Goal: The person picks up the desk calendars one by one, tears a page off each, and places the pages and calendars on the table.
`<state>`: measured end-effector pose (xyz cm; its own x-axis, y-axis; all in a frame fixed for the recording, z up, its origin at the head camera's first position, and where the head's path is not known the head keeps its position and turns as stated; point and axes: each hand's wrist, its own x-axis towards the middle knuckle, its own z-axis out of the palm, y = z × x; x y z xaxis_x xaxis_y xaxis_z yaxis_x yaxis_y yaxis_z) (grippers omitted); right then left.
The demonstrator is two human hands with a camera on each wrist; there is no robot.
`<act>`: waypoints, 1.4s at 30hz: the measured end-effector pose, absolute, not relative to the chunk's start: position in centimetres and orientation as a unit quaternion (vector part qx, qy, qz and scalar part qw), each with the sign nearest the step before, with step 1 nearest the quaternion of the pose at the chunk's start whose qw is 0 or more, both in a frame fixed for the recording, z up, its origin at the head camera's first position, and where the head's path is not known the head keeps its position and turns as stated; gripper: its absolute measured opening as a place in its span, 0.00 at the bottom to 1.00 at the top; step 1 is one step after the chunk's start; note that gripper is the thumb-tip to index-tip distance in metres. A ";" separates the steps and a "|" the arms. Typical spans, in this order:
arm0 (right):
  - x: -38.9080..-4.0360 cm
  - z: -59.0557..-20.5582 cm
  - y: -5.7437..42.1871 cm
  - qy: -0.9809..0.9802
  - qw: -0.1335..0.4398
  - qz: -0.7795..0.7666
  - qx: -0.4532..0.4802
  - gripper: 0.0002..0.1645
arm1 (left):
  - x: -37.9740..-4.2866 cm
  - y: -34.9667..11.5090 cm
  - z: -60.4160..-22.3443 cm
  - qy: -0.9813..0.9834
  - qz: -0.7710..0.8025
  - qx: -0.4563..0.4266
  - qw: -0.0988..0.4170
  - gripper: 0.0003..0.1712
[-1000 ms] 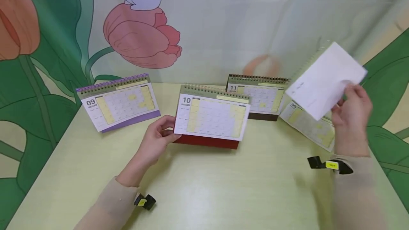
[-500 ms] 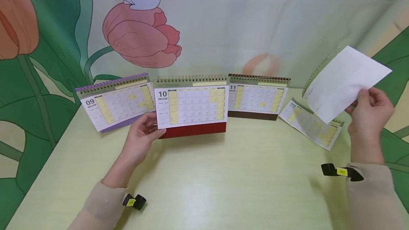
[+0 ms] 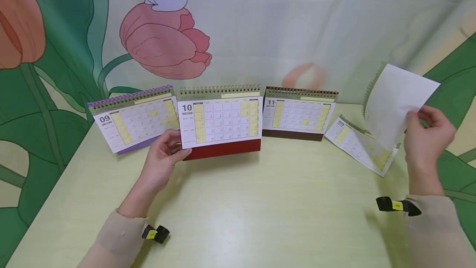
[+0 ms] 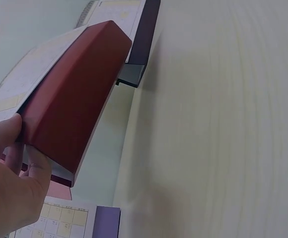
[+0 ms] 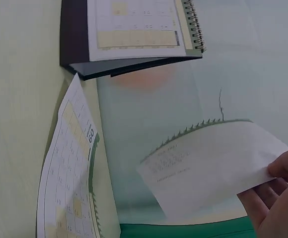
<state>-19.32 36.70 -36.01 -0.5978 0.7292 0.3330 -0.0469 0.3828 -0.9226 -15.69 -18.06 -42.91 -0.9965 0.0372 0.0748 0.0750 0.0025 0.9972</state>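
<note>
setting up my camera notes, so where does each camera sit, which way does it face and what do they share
Head: worn on the head, facing forward and down over the table; the left hand, right hand and both sleeves show.
Left wrist: worn there, looking at the red-based calendar the left hand grips; only that hand shows.
Right wrist: worn there, looking at the white sheet the right hand pinches and the loose 09 sheet; only that hand shows.
Shared: both wrist views show the dark-based calendar.

The raised sheet [image 3: 396, 98] hides part of the 09 page [image 3: 357, 146].
</note>
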 end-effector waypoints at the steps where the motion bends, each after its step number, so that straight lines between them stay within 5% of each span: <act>1: -19.4 -36.2 36.8 -0.755 0.384 0.477 -0.233 0.08 | -15.7 -18.0 -42.9 -0.708 -0.705 -0.039 0.013 0.21; 8: -18.8 -37.3 36.7 -0.851 0.365 0.338 -0.169 0.20 | -15.9 -18.0 -43.0 -0.706 -0.707 -0.038 0.012 0.20; 17: -18.8 -38.5 36.1 -0.907 0.375 0.193 -0.023 0.16 | -16.2 -18.1 -43.5 -0.696 -0.717 -0.032 0.014 0.19; 33: -19.1 -41.8 35.2 -0.977 0.204 0.059 0.031 0.18 | -16.6 -18.1 -44.1 -0.691 -0.722 -0.019 0.016 0.18; 42: -19.4 -43.3 35.2 -0.982 0.171 0.042 0.073 0.15 | -16.7 -18.0 -44.1 -0.694 -0.720 -0.012 0.015 0.17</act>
<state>-19.42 35.18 -43.26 -0.9310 -0.1295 0.3414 -0.1578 0.9858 -0.0566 -16.72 -18.03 -44.09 -0.9993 -0.0059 0.0381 0.0383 -0.0374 0.9986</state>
